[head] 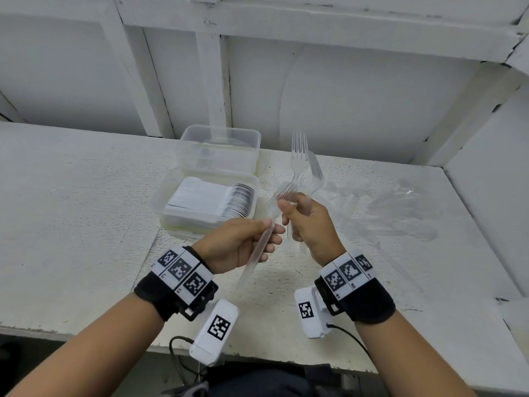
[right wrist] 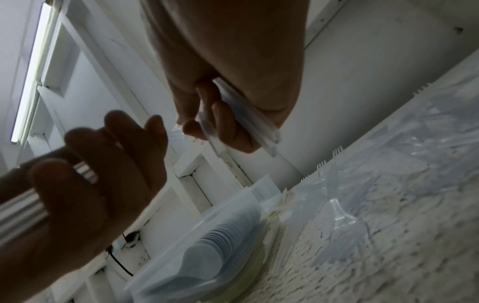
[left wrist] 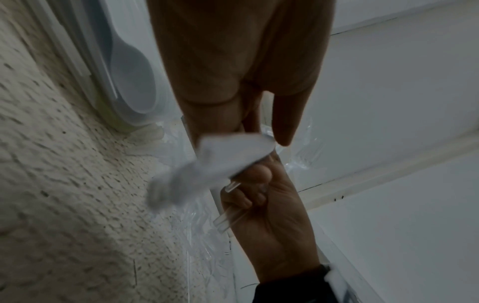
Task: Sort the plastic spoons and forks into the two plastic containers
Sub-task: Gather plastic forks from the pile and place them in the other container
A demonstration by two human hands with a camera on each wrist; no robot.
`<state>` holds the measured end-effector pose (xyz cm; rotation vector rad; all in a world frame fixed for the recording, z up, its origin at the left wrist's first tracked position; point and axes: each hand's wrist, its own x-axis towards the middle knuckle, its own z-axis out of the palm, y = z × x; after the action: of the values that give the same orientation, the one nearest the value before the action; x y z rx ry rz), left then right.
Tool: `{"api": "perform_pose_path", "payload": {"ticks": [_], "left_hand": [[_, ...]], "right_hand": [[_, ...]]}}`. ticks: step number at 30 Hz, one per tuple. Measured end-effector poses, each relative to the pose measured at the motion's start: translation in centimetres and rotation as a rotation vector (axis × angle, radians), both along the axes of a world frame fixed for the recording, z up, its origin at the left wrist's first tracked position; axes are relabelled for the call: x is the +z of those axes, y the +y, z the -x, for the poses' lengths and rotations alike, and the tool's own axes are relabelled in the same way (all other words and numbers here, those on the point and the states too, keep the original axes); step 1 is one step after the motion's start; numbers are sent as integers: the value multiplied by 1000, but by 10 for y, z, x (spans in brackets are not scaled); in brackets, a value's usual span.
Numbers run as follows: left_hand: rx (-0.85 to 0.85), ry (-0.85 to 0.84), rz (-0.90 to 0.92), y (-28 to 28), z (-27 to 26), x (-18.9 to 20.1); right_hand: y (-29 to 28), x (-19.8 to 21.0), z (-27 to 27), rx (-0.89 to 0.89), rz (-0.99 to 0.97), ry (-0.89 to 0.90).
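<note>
**Both hands hold clear forks above the front of the bench**

The left hand (head: pixel 243 242) pinches the handle of one clear fork (head: pixel 259 247) between thumb and fingers, its handle slanting down toward the front edge of the bench (head: pixel 86 213). The right hand (head: pixel 309 224) is curled round a bunch of clear forks (head: pixel 300 159), tines pointing up. The two hands are just beside each other, raised off the surface.

The near container (head: pixel 171 196), packed with white spoons (head: pixel 211 200), sits left of the hands; the far container (head: pixel 220 144) stands behind it, close to the back wall. A loose pile of clear cutlery (head: pixel 400 213) spreads to the right, near the side wall. The left stretch of bench is open.
</note>
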<state>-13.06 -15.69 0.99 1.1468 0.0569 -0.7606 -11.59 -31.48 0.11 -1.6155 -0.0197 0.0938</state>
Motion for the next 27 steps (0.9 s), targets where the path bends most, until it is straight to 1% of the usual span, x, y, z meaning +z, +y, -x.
{"api": "perform_pose_path", "payload": {"ticks": [2, 4, 5, 8, 10, 12, 14, 17, 21, 24, 27], "left_hand": [[-14, 12, 21, 0, -2, 0], [10, 35, 5, 1, -5, -1], [51, 46, -8, 1, -7, -2], [244, 34, -31, 1, -13, -6], [357, 8, -38, 0, -15, -8], [430, -9, -39, -1, -17, -8], [468, -18, -32, -3, -18, -9], [492, -23, -28, -4, -19, -9], [485, -38, -20, -6, -20, -9], [450, -75, -41, -6, -19, -8], [401, -70, -21, -5, -19, -10]], "right_hand": [[1, 2, -1, 17, 12, 1], [1, 3, -2, 20, 55, 14], [1, 2, -2, 10, 92, 26], [-1, -1, -3, -47, 215, 64], [-3, -3, -1, -57, 295, 42], [-2, -3, 3, -34, 364, -2], [1, -3, 8, 6, 377, -21], [2, -4, 12, 63, 376, -40], [5, -7, 13, 132, 428, -91], [9, -6, 15, 121, 345, -69], [13, -1, 18, 160, 223, -21]]}}
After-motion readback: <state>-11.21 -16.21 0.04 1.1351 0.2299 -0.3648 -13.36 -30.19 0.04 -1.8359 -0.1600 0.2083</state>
